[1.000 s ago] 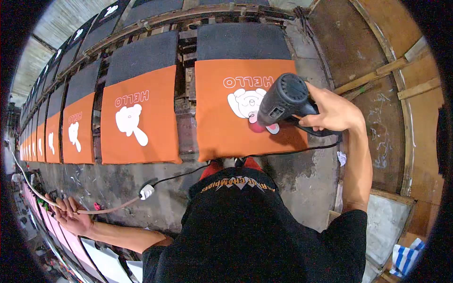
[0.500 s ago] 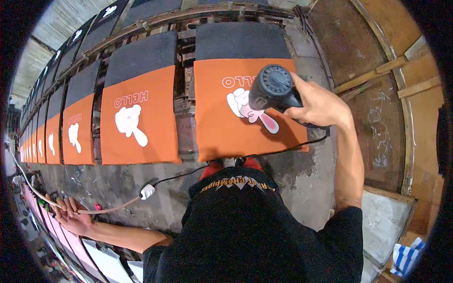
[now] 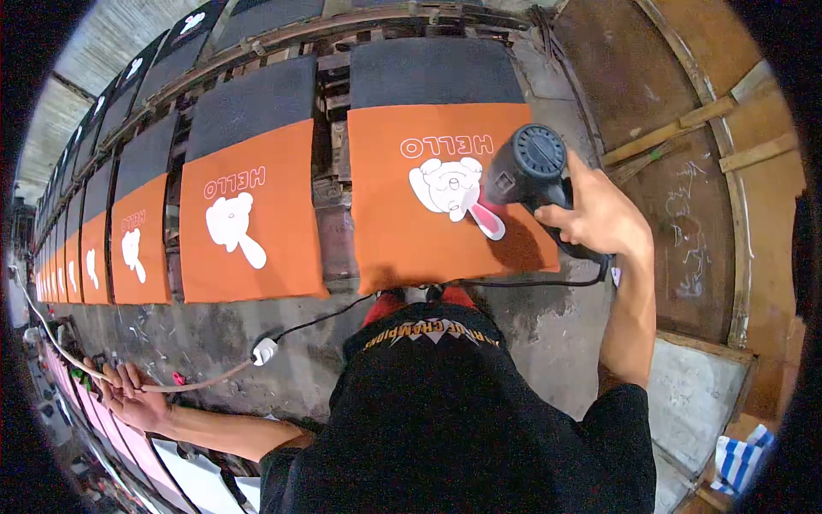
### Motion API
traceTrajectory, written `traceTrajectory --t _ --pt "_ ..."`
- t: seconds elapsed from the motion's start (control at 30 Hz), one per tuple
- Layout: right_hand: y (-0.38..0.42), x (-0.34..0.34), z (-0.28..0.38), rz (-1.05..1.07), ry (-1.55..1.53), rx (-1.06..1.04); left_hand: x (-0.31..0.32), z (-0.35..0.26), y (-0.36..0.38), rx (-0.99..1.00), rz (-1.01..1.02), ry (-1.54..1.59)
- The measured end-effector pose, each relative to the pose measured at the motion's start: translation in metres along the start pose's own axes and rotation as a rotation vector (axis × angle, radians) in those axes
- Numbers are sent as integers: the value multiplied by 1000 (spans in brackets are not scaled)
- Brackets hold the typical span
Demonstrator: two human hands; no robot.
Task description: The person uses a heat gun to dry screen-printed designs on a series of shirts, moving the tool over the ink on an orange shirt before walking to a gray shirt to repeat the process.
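My right hand (image 3: 604, 214) is closed round the handle of a black hair dryer (image 3: 533, 158), held above the right part of an orange fabric panel (image 3: 385, 231). The panel lies flat on a dark grey board (image 3: 437, 73) and bears an outlined HELLO and a white rabbit print (image 3: 452, 188) with a pink ear. Down at the left, my left hand (image 3: 137, 398) has its fingers curled round a pale power cord (image 3: 201, 385). This cord meets the dryer's black cable (image 3: 325, 317) at a white connector (image 3: 265, 351).
Similar boards with orange panels, such as the neighbouring panel (image 3: 248, 270), run in a row to the left. Behind them a wooden rail (image 3: 282, 34) carries more dark boards. Pink and white panels (image 3: 201, 475) stand at lower left. A brown wooden wall (image 3: 685, 214) rises on the right.
My right hand has shifted the hair dryer to the right, off the rabbit's face, so more of the print and lettering shows. My left hand stays on the cord.
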State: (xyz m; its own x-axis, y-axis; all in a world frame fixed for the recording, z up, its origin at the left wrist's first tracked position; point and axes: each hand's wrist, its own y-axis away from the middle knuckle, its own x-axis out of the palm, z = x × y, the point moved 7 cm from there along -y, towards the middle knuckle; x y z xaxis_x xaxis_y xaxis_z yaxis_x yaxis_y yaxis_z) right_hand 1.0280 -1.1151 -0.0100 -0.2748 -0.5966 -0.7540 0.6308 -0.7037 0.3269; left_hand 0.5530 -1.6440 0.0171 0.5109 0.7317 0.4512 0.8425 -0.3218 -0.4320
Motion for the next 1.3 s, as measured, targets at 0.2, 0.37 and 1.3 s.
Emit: traceTrajectory --t 0.2,0.37,1.3 --pt "31 -7 -2 -5 -25 159 -3 5 -10 -12 -8 -12" --pt "51 -4 -10 -121 -21 181 6 9 -13 -17 17 1" --pt "113 8 -31 -292 -85 242 10 21 -23 -5 -56 -83"
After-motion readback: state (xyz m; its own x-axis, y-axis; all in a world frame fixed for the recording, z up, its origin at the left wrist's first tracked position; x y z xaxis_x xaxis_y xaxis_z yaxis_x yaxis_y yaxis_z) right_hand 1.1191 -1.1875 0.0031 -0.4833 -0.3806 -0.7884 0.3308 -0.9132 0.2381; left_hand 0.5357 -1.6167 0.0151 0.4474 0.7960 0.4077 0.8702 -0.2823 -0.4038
